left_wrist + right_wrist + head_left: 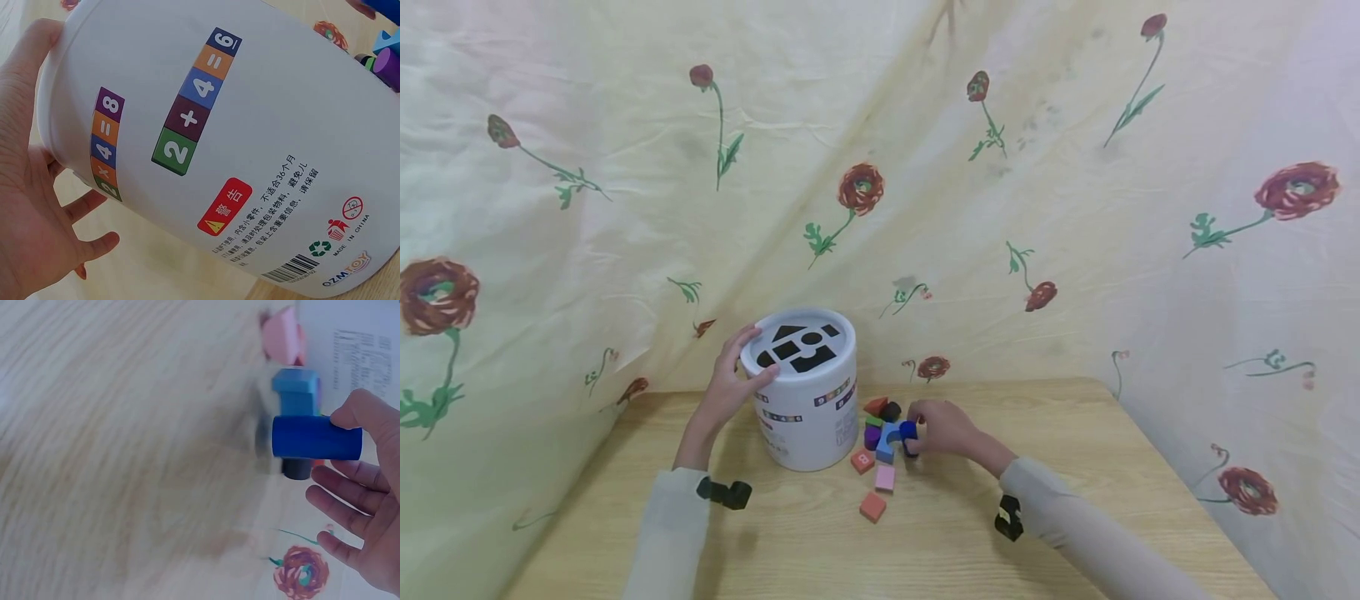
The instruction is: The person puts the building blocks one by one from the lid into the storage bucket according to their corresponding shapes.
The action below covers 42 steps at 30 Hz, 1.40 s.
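A white bucket stands upright, its lid cut with several shaped holes. My left hand rests at the lid's left edge, thumb on the rim and fingers spread; in the left wrist view some fingers reach past the bucket. Between thumb and fingers, my right hand pinches a dark blue cylinder by one end. Beside it lies a light blue notched block. Around that are a purple cylinder, an orange-red wedge and a black block.
Toward the front of the wooden table lie a red lettered block, a pink block and another red block. A green block sits among the pile. Flowered cloth hangs behind the table.
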Available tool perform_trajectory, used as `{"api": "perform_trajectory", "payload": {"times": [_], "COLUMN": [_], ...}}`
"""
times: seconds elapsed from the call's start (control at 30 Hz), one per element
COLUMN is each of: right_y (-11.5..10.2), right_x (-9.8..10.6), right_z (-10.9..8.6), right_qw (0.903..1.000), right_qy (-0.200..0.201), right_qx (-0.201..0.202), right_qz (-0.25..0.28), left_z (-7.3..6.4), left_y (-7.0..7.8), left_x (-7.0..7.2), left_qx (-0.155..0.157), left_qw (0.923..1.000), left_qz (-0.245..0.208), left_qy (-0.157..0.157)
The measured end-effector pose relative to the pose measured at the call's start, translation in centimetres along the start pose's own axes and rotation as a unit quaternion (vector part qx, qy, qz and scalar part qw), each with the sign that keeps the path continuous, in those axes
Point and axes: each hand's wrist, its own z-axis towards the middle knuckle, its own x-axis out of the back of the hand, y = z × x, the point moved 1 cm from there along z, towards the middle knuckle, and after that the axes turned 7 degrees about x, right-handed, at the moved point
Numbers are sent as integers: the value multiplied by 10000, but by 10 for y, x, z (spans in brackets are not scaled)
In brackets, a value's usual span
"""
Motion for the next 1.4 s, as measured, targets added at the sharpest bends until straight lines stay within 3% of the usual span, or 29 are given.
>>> {"api": "perform_trajectory", "payload": {"times": [0.13,0.37,0.47,0.57,0.87,1.23,1.4], "right_y": [-4,-16,-23,-30,-62,-94,-102], "right_x": [10,34,45,58,101,117,117], "right_z": [1,6,11,16,34,64,76], "right_qw": [9980,9899,9850,9806,9642,9557,9574], "right_qy": [254,602,753,946,1584,1624,1600], "right_qx": [-16,222,407,644,1030,960,833], "right_qz": [581,1265,1498,1592,1863,2259,2253], "left_z": [-3,-22,-23,-20,0,0,1], "left_y": [7,41,43,39,3,-1,-2], "left_x": [1,4,4,3,1,0,-1], "left_qx": [59,26,44,84,110,31,25], "left_qw": [10000,9999,9999,9999,9999,10000,10000], "left_qz": [-36,-44,-10,-46,104,29,15], "left_qy": [-35,-99,-96,-79,13,36,47]}}
